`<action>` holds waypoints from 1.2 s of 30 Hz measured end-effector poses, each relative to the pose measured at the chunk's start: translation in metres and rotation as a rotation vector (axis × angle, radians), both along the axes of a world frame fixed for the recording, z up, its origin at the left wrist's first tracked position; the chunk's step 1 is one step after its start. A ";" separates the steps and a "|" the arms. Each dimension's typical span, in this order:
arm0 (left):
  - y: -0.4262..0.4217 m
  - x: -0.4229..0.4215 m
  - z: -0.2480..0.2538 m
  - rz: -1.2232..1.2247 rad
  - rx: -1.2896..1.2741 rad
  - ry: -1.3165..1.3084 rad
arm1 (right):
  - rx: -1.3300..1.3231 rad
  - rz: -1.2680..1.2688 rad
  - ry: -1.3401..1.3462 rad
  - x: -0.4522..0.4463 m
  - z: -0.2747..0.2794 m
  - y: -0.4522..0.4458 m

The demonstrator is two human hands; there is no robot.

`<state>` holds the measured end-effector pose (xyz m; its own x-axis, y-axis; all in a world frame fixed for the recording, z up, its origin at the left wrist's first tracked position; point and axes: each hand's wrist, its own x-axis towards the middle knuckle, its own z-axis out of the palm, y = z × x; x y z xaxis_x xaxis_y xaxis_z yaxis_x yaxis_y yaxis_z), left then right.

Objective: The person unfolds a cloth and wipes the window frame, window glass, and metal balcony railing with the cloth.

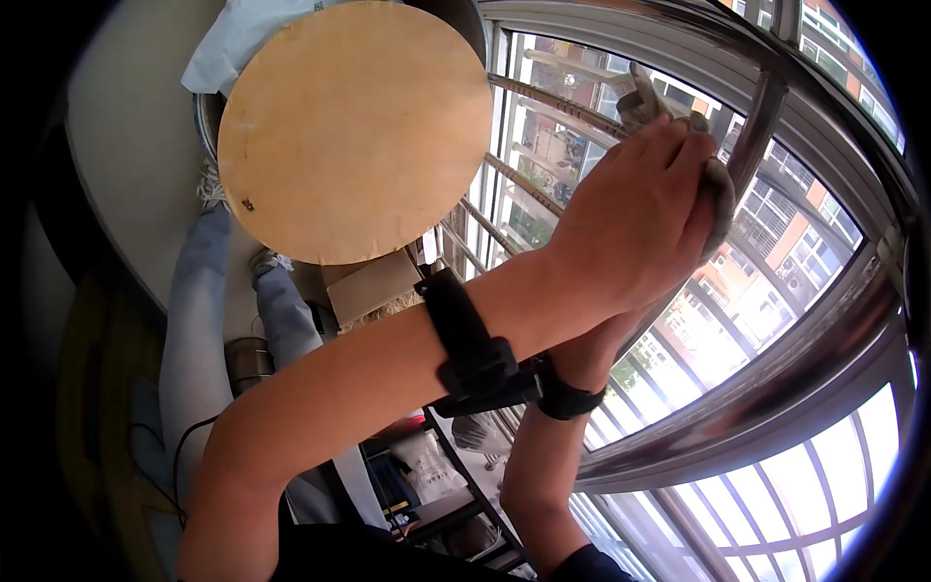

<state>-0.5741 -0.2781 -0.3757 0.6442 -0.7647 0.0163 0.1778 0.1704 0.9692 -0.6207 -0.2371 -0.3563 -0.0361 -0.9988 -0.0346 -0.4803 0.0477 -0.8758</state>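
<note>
My left hand [630, 218] reaches across to the window with its back to the camera, its fingers curled around a crumpled grey cloth [644, 102]. Parts of the cloth stick out above the knuckles and past the far side of the hand, close to the window's metal bar [758, 131]. Below and behind it, my right hand [613, 335] is mostly covered by my left hand; its fingers are hidden, so what it holds cannot be seen. Black bands circle both forearms near the wrists.
A round wooden board [356, 131] lies at the upper left, by a white bag [233, 48]. Beneath are a cardboard box [373, 286], a metal pot [248, 361] and a dark shelf with packages [427, 466]. Curved metal rails [776, 398] and window bars fill the right side.
</note>
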 end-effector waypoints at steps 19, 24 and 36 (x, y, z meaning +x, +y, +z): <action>-0.056 -0.012 -0.171 -0.355 0.372 -0.447 | 0.082 0.312 0.360 -0.049 -0.156 -0.110; -0.014 0.033 -0.112 -0.458 0.350 -0.200 | 0.202 0.077 -0.124 -0.032 -0.132 -0.070; 0.168 0.141 0.018 -0.637 0.416 0.086 | 0.567 0.089 0.010 0.046 0.039 0.112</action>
